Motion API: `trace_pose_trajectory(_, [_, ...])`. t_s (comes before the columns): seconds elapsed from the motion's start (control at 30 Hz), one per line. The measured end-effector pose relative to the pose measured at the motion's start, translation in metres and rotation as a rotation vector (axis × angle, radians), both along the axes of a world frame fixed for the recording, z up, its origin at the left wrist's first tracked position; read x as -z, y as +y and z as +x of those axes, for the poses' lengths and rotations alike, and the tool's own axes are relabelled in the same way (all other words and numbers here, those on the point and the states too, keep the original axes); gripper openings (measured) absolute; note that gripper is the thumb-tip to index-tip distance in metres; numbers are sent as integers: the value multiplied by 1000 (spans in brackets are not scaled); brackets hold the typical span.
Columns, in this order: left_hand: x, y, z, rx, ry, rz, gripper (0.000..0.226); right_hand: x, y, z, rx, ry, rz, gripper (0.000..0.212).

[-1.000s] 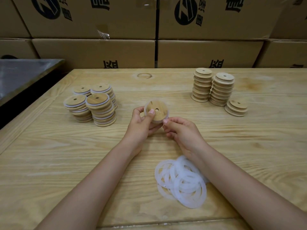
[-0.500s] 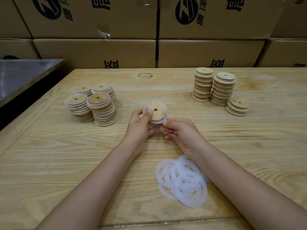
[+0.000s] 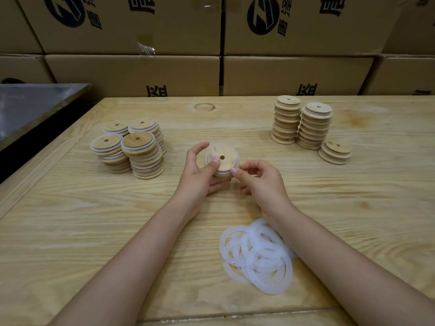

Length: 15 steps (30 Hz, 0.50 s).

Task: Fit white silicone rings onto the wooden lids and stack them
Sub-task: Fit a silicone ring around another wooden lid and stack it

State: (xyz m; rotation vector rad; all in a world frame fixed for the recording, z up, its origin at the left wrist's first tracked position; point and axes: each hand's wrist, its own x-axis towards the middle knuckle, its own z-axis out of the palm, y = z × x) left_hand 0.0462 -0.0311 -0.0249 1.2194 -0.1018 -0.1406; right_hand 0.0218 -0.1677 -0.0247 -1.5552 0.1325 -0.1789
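Ringed stacks (image 3: 131,149) lie left, bare stacks (image 3: 303,124) right, loose rings (image 3: 257,255) nearest.

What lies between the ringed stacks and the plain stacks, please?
In the head view, the left hand holds a lid whose ring the right hand pinches.

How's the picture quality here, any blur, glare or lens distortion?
Head view: wide-angle lens bows the cartons and table edges; light dim and soft, corners darker; the held lid looks slightly soft; small glare on the carton tape.
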Motion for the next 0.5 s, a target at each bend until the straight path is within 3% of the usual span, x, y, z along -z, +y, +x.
trace_pose_trajectory(0.1, [-1, 1, -2, 45, -17, 18, 21, -1, -10, 4, -100, -120, -221, 56])
trace_pose_trajectory(0.17, [-1, 2, -2, 69, -26, 57, 20, 0, -13, 6, -161, -151, -362, 67])
trace_pose_trajectory(0.3, [-2, 4, -1, 113, -18, 69, 25, 4, -17, 7, -121, -209, -472, 67])
trace_pose_trajectory(0.5, [-4, 0, -6, 85, -141, 225, 45, 5, -16, 6, -59, -236, -455, 57])
